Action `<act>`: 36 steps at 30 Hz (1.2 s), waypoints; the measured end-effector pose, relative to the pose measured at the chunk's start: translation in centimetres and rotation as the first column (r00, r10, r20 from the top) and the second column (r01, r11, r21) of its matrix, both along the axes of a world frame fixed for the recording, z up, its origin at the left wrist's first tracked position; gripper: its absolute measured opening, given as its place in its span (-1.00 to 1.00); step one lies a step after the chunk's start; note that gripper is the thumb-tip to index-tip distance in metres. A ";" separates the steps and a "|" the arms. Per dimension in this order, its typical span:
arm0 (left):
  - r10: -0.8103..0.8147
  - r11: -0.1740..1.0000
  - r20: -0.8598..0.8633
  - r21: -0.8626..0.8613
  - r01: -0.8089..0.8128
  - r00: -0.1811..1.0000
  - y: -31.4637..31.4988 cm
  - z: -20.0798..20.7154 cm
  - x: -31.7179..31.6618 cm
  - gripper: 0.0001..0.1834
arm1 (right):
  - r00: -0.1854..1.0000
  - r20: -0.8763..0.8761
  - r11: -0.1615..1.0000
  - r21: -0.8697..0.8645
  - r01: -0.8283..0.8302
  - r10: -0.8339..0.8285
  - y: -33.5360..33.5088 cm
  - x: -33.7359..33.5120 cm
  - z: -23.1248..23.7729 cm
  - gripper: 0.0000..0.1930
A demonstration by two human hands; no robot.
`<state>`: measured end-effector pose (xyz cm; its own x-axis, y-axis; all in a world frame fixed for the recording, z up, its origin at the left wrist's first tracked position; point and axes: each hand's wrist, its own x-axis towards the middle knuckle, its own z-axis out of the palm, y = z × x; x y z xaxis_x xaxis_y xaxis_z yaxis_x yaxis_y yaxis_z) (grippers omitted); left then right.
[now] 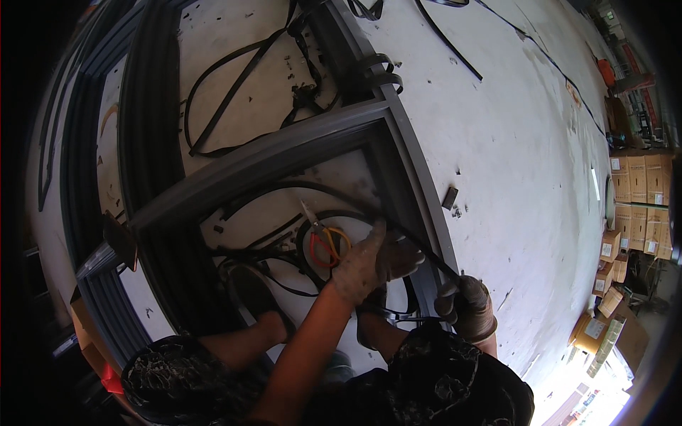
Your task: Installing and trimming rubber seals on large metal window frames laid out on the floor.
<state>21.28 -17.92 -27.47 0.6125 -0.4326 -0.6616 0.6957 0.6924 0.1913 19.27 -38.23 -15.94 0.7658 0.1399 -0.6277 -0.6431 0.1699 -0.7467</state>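
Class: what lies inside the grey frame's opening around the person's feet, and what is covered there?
Inside the grey frame are black strips, scissors, the person's feet and pale floor. The left hand and forearm hide whatever lies beneath them.

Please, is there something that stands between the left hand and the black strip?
Nothing visible does: the left hand is right beside the black strip, which runs to the right hand. The scissors lie further left.

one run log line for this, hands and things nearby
left hand: gloved, open, at black strip | right hand: gloved, closed on strip | scissors: open area inside grey frame
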 end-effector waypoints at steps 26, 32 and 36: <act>-0.642 0.049 0.050 0.999 -0.024 0.765 -0.4 -0.6 8.6 -0.45 | 0.619 0.293 0.618 -0.670 -0.411 0.729 -6.4 -4.2 -2.0 -0.82; -0.604 -0.024 0.035 0.998 -0.062 0.796 -1.6 -3.7 8.0 -0.58 | 0.657 0.223 0.622 -0.628 -0.468 0.720 -5.4 -3.4 -1.6 -0.86; -0.531 0.016 0.021 1.000 -0.015 0.847 -1.9 -3.6 8.4 -0.49 | 0.706 0.162 0.641 -0.590 -0.491 0.689 -6.3 -3.8 -2.0 -0.86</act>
<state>29.69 -19.81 -31.03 0.8767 0.2288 -0.4231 0.4775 -0.5201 0.7081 15.48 -44.49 -17.98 0.7925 0.4057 -0.4554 -0.1569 -0.5860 -0.7950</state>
